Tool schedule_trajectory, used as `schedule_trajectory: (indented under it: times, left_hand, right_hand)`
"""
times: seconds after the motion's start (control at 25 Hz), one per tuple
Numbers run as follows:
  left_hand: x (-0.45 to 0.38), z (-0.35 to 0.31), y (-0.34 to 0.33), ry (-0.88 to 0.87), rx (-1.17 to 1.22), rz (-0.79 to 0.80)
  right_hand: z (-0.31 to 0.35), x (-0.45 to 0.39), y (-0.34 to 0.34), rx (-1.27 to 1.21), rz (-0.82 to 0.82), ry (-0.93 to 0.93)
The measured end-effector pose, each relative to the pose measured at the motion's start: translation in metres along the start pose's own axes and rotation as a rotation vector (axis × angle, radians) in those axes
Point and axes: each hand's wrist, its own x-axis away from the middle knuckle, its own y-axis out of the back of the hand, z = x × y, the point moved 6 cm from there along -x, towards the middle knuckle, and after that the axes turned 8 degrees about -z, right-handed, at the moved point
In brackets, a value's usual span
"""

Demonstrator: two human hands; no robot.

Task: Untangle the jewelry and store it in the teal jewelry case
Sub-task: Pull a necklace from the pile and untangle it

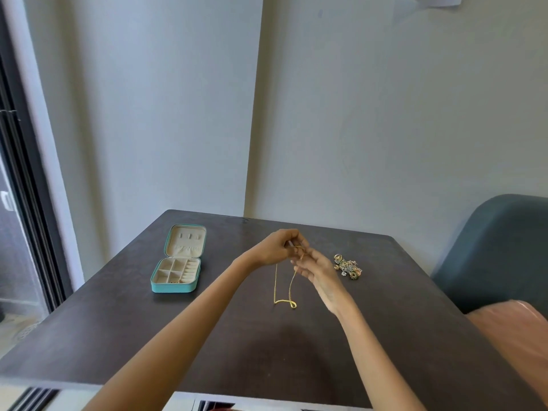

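Observation:
A gold chain (292, 284) hangs in two strands from my hands, and its lower loop lies on the dark table (207, 336). My left hand (277, 247) pinches the chain's top end above the table's middle. My right hand (314, 271) sits just right of it, fingers curled around the chain near the same spot. The teal jewelry case (175, 287) lies open at the left, lid flat behind it, with cream compartments and a small gold piece in the front one. A tangled pile of jewelry (348, 266) rests on the table to the right of my hands.
A teal chair (498, 247) stands at the table's right side, with a pink cushion (516, 330) in front of it. The table's back edge meets the wall. A dark window frame (32, 218) runs along the left.

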Motion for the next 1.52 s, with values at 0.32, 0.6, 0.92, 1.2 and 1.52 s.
schedule_trajectory:
  times: [0.32, 0.6, 0.92, 1.2, 1.52]
  left_hand:
    - [0.006, -0.025, 0.023, 0.038, 0.258, 0.115]
    - [0.007, -0.002, 0.005, 0.169, 0.408, 0.164]
    - [-0.014, 0.092, -0.032, 0.341, 0.264, -0.139]
    - [-0.055, 0.155, -0.048, 0.305, -0.02, -0.322]
    - [-0.081, 0.18, -0.049, 0.216, -0.16, -0.33]
  right_hand:
    - [0.04, 0.01, 0.012, -0.189, -0.016, 0.073]
    - [0.033, 0.005, 0.024, -0.175, -0.003, 0.025]
    - [-0.049, -0.049, 0.044, 0.356, -0.236, -0.045]
    - [-0.083, -0.117, 0.051, 0.691, -0.341, -0.008]
    - [-0.086, -0.134, 0.056, 0.845, -0.407, 0.127]
